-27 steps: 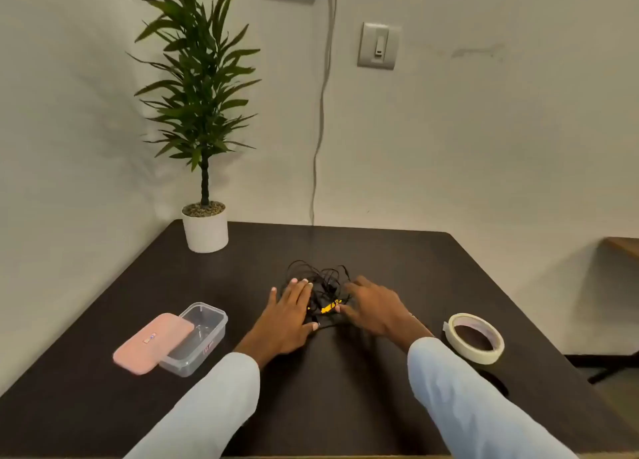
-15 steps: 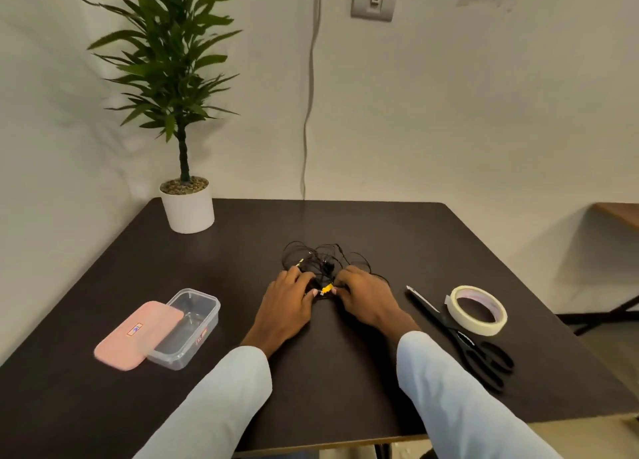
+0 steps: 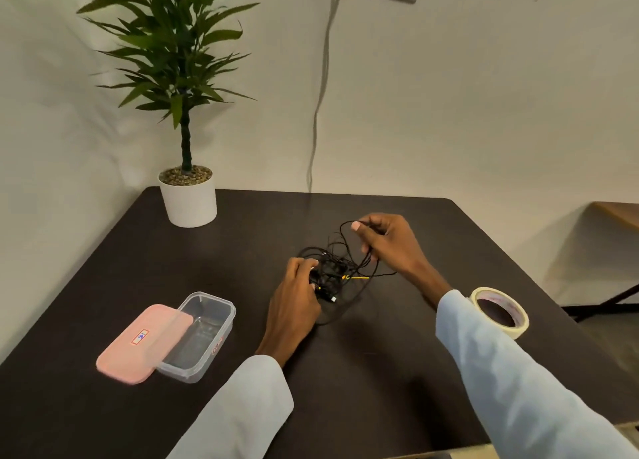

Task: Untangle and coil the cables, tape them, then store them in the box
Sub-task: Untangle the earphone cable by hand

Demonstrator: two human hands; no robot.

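- The cables (image 3: 332, 275), a black snarl with one yellow strand, lie near the middle of the table (image 3: 345, 372), a little toward its far edge
- The left hand (image 3: 297, 299) is curled down on the near-left part of the snarl, fingers closed on the bunched wires and pinning them to the table
- The right hand (image 3: 387, 241) is raised just above the far-right part, thumb and forefinger pinched together on a single black loop that rises from the pile
- The step in hand looks like untangling; nothing is coiled or taped yet
- The box (image 3: 204, 334) sits toward the left edge, well apart from the cables, its pink lid (image 3: 145, 343) lying askew and leaving the far half open
- The tape roll (image 3: 501, 311) rests near the right edge, just beside the right sleeve
- Next, I judge, the lifted loop needs tracing to a free end and drawing out slowly while the left hand holds the rest; a hard tug would likely tighten the knots
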